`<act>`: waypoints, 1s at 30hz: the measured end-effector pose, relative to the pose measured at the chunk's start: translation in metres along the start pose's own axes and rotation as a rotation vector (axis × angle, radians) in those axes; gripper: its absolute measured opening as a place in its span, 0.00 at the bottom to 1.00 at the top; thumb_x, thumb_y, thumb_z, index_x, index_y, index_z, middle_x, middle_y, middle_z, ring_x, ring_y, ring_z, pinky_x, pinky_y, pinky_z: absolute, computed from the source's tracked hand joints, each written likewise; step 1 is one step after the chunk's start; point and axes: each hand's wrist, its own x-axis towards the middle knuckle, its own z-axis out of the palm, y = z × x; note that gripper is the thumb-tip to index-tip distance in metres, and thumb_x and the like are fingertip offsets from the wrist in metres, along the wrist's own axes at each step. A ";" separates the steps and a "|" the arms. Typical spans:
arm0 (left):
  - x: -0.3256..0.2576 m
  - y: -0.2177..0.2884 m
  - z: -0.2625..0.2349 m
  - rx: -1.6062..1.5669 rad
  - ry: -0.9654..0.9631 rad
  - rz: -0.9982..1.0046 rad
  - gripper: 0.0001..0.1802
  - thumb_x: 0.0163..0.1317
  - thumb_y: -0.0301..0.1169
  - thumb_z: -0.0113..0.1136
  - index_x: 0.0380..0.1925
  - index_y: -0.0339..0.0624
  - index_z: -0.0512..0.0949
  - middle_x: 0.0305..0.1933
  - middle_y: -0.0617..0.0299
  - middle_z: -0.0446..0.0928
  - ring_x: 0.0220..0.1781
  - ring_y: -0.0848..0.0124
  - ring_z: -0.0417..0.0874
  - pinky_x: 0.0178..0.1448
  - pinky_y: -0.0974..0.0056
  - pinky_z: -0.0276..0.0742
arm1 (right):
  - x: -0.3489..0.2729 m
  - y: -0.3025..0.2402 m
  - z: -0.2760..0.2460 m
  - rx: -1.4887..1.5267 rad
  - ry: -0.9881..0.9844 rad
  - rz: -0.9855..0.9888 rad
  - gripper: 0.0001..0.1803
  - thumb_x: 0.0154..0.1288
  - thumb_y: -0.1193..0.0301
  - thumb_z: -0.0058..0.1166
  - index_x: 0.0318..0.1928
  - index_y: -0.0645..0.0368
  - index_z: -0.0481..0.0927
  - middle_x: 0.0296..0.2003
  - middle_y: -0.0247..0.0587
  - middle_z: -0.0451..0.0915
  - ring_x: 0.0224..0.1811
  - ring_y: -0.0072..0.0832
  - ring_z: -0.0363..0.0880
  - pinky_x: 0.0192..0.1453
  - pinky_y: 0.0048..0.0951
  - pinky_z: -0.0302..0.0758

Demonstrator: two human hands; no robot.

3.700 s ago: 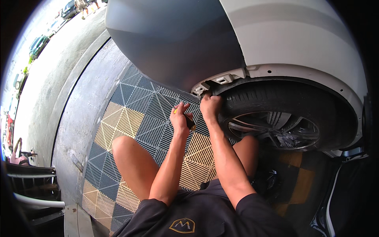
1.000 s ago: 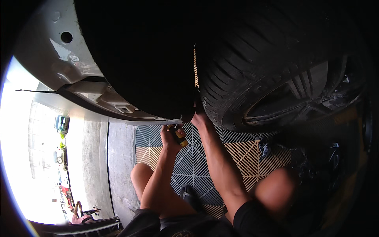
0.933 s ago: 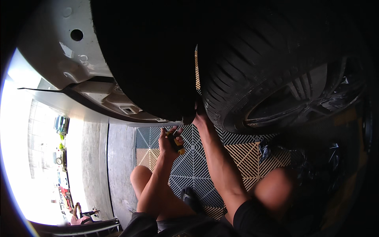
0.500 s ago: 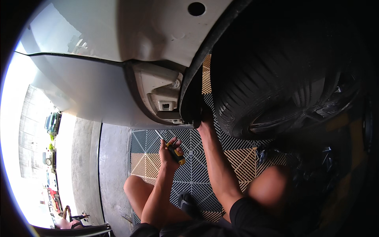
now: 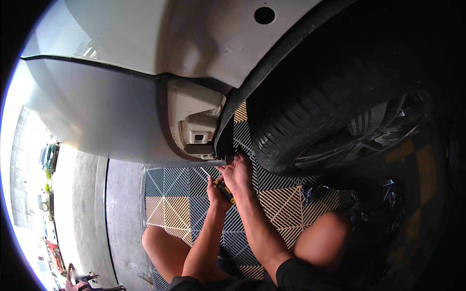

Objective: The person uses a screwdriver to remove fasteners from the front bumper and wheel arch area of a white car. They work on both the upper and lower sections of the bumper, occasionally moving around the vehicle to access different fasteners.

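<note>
My left hand point(image 5: 215, 195) is closed round a screwdriver with a yellow and black handle point(image 5: 226, 192). Its bare metal shaft points up and left, below the car's lower edge. Right beside it, my right hand point(image 5: 237, 175) has its fingers bent up at the bottom end of the black wheel-arch liner point(image 5: 224, 145). Shadow obscures those fingertips, and what they pinch cannot be made out. Just above both hands, a pale bracket area with a square hole point(image 5: 198, 137) shows in the gap between the silver bumper point(image 5: 111, 116) and the liner.
A dark tyre point(image 5: 286, 126) on its wheel stands close on the right. Crumpled dark plastic point(image 5: 352, 199) lies below it. Black and tan slatted tiles point(image 5: 167, 208) cover the floor, with a concrete strip point(image 5: 128, 218) at left. Parked cars and a person point(image 5: 75, 283) are beyond.
My right hand has drawn down from behind the liner, so its palm now shows. My left hand has moved right with the screwdriver, next to it. The view has shifted slightly.
</note>
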 end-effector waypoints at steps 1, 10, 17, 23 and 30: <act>0.003 0.000 -0.002 0.007 0.004 0.017 0.34 0.75 0.62 0.31 0.43 0.43 0.76 0.40 0.56 0.80 0.45 0.58 0.82 0.56 0.49 0.78 | 0.001 0.000 -0.002 0.019 0.007 0.032 0.22 0.77 0.58 0.37 0.56 0.58 0.77 0.55 0.41 0.80 0.59 0.32 0.77 0.73 0.54 0.61; 0.001 -0.022 0.012 0.121 -0.142 0.145 0.40 0.76 0.62 0.25 0.74 0.45 0.58 0.76 0.52 0.62 0.74 0.51 0.66 0.76 0.47 0.61 | 0.001 0.000 0.006 0.067 0.069 0.142 0.21 0.76 0.55 0.39 0.56 0.54 0.75 0.55 0.38 0.79 0.60 0.34 0.73 0.70 0.65 0.59; 0.027 -0.009 -0.028 0.221 -0.206 0.233 0.28 0.79 0.47 0.39 0.68 0.39 0.66 0.67 0.53 0.71 0.66 0.60 0.74 0.70 0.56 0.68 | 0.002 -0.005 0.010 -0.043 0.081 0.213 0.19 0.75 0.56 0.40 0.54 0.53 0.76 0.54 0.37 0.80 0.58 0.34 0.75 0.65 0.58 0.66; 0.059 0.014 -0.022 0.973 -0.293 0.651 0.11 0.76 0.31 0.52 0.48 0.35 0.77 0.43 0.68 0.80 0.42 0.80 0.77 0.48 0.73 0.74 | 0.025 -0.018 -0.031 -0.236 -0.091 0.131 0.10 0.71 0.66 0.48 0.42 0.54 0.82 0.37 0.38 0.84 0.38 0.29 0.77 0.48 0.34 0.72; 0.067 0.030 0.006 1.379 -0.179 0.977 0.10 0.68 0.20 0.51 0.47 0.29 0.78 0.42 0.41 0.84 0.46 0.50 0.86 0.51 0.56 0.77 | 0.013 -0.022 -0.012 -0.859 -0.134 -0.294 0.02 0.63 0.71 0.60 0.32 0.54 0.83 0.29 0.20 0.76 0.32 0.11 0.66 0.38 0.21 0.64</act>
